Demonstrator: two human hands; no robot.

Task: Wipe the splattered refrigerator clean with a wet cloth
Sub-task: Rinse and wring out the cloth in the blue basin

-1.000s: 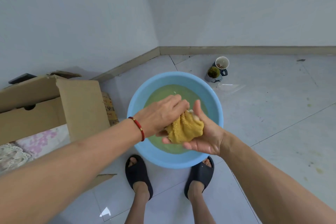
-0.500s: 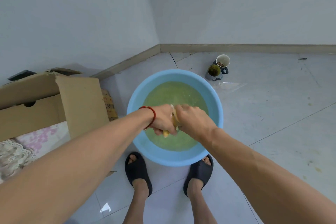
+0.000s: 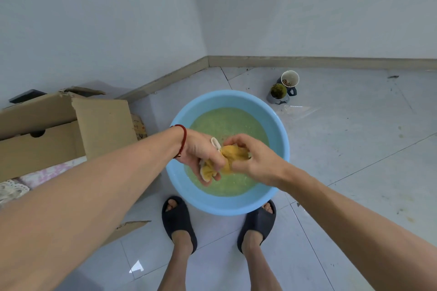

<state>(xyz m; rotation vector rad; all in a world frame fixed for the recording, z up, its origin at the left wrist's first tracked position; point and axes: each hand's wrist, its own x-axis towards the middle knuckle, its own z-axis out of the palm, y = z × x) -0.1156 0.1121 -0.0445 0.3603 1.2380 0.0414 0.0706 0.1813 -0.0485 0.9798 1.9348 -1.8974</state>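
Both hands, left hand (image 3: 201,151) and right hand (image 3: 254,160), grip the wet cloth (image 3: 228,157) clenched over the basin (image 3: 280,134); wringing appears underway, refrigerator wiping outstanding.

Legible text: none. Cardboard box (image 3: 71,130), left of the hands, bears faint side markings (too small to read).

We hold the cloth (image 3: 233,157) over the basin (image 3: 279,134), left hand (image 3: 201,149) and right hand (image 3: 255,160) on either end. Box (image 3: 59,134) left of basin, cups (image 3: 283,87) behind-right, our feet just in front.
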